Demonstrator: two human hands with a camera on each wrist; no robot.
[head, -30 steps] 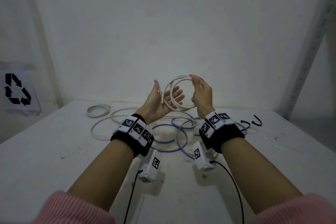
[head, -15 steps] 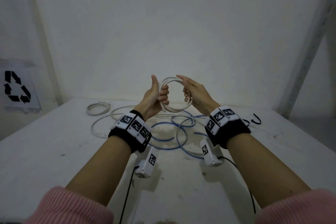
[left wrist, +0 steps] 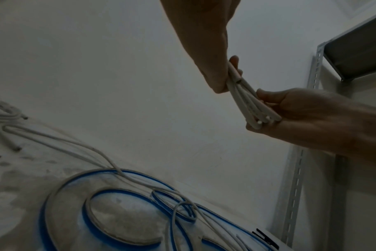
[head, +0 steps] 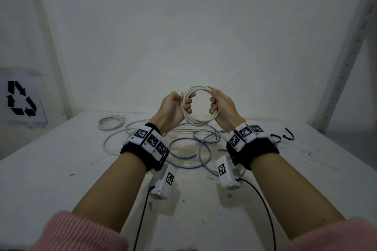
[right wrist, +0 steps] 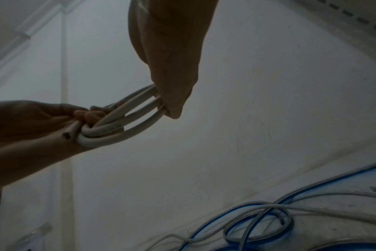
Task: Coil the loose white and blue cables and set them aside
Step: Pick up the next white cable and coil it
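Two hands up over the table (head: 61,169), centre frame in head view. Largest to smallest:

Table: white, scuffed, fills lower half. Wall behind, recycling sign (head: 20,99) at left edge, slotted metal upright (head: 344,63) at right.

Loose cables on table, centre, below the hands: blue cable (head: 183,164) in several overlapping loops, tangled w/ a loose white cable (head: 114,138) that runs left. Small white coil (head: 111,123) already lying on the table to the upper left of the tangle, apart from it.

White coil (head: 199,106) – a few turns, held up in the air, roughly upright ring facing the head cam, clear of the table.

Left hand (head: 173,108): fingers curled round the coil's left side, clenched on it. Left wrist view shows a cut end of the cable poking out by the left fingers.
Right hand (head: 221,106): fingers wrapped round the coil's right side, also gripping it.

Two black hooks (head: 288,135) on table at right, well apart from the cables.
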